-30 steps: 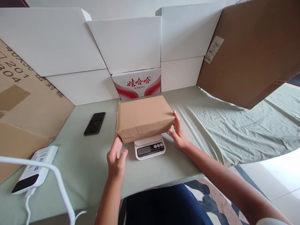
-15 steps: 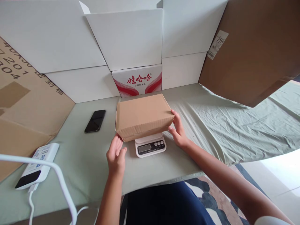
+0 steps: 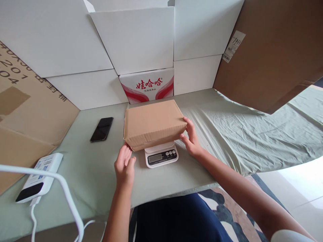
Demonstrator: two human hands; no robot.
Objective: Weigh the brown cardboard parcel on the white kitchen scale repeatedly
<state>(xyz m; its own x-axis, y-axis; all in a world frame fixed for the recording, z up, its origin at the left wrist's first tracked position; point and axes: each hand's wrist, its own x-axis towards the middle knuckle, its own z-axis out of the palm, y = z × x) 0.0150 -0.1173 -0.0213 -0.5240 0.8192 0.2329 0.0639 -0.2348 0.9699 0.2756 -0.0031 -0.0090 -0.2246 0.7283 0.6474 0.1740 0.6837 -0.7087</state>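
A closed brown cardboard box (image 3: 153, 122) sits on a small white digital scale (image 3: 161, 155) at the centre of the cloth-covered table (image 3: 227, 134). The left hand (image 3: 124, 164) is at the box's near left corner, fingers loosely extended and together, fingertips touching or just short of it; cannot tell which. The right hand (image 3: 191, 138) rests against the right end, fingers slightly spread, not gripping. A black phone (image 3: 102, 129) lies left of the box. A white power bank (image 3: 39, 177) lies near left. A red-and-white printed carton (image 3: 147, 85) stands behind.

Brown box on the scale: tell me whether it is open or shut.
Shut. The brown box shows an unbroken flat top, no flap raised, resting on the scale.
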